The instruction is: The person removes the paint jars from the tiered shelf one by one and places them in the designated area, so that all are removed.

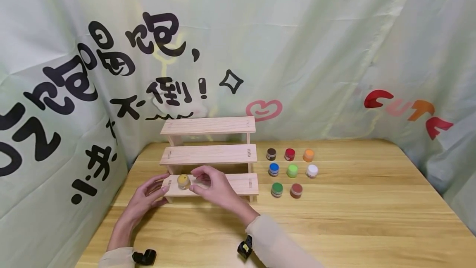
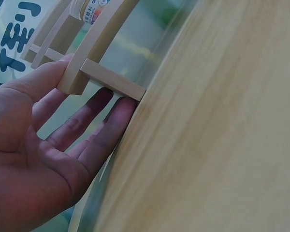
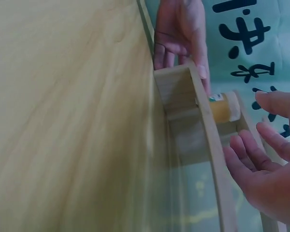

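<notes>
A small jar of ochre-yellow paint (image 1: 183, 181) stands upright near the left end of the lowest step of a three-tier wooden display rack (image 1: 238, 183). My left hand (image 1: 146, 197) grips that step's left end; in the left wrist view its thumb lies at the board and its fingers reach the rack's leg (image 2: 113, 79). Just right of the jar is my right hand (image 1: 215, 187), fingers spread and loosely bent. In the right wrist view a gap shows between the right hand (image 3: 270, 186) and the yellow jar (image 3: 223, 108).
Several paint jars stand in rows right of the rack, among them a blue jar (image 1: 273, 169), a white jar (image 1: 312, 171), a dark green jar (image 1: 277, 190) and a brownish-red jar (image 1: 296, 190). A printed curtain (image 1: 316, 61) hangs behind the wooden table (image 1: 353, 218).
</notes>
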Demonstrator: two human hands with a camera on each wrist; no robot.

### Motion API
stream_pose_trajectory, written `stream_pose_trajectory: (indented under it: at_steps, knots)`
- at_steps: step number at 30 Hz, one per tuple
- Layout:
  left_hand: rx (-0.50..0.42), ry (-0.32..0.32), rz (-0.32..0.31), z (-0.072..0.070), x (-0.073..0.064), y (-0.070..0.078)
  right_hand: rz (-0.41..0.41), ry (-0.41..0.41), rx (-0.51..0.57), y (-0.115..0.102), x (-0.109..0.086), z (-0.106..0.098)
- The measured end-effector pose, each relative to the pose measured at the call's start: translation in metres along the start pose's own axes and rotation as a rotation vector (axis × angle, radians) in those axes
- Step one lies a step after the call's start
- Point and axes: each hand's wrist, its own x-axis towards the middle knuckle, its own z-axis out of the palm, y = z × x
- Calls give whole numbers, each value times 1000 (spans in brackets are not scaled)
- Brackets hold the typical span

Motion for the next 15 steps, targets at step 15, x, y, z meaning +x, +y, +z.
stream_pose_trajectory:
  at_steps: [15]
  knots:
    - [-5, -8, -3, -1, 0, 0, -5, 13, -122, 11, 19, 25]
